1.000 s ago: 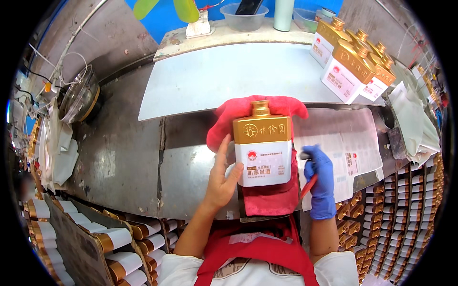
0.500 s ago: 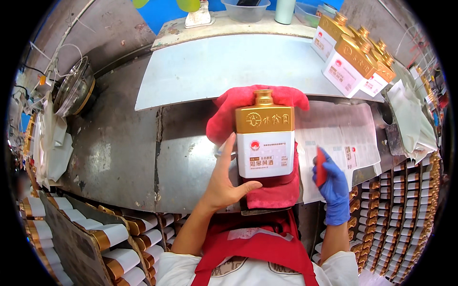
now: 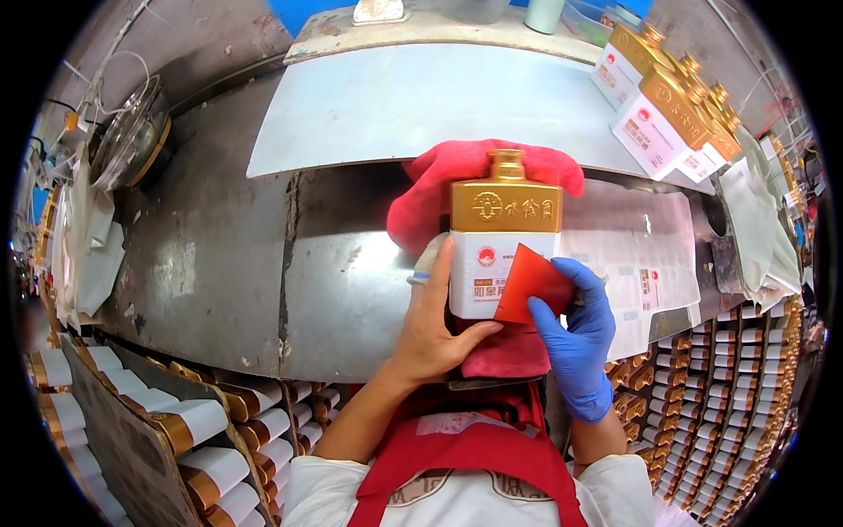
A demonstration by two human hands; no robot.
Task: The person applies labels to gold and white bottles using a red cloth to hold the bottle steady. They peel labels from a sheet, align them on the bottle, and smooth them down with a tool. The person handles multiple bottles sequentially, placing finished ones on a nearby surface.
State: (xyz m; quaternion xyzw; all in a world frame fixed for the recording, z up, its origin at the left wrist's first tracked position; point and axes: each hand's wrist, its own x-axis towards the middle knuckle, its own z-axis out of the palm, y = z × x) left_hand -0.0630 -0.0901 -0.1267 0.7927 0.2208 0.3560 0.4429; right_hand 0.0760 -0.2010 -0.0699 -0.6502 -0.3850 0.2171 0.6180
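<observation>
A flat bottle, gold on top and white below, lies face up on a red cloth in front of me. My left hand, bare, grips its lower left: the fingers run along the side and the thumb lies at the bottom edge. A pale wrapping shows behind the index finger. In my right hand, which wears a blue glove, I hold a flat red scraper between thumb and fingers. The scraper lies over the lower right of the bottle's white front and hides part of its printing.
Several similar gold-and-white bottles stand at the back right on a pale board. Printed paper lies right of the cloth. A metal bowl is at the far left. Racked bottles fill both lower sides.
My right hand has brought the red scraper leftward and up from beside the cloth onto the bottle's front. My left hand has closed in against the bottle's side. The view has shifted slightly.
</observation>
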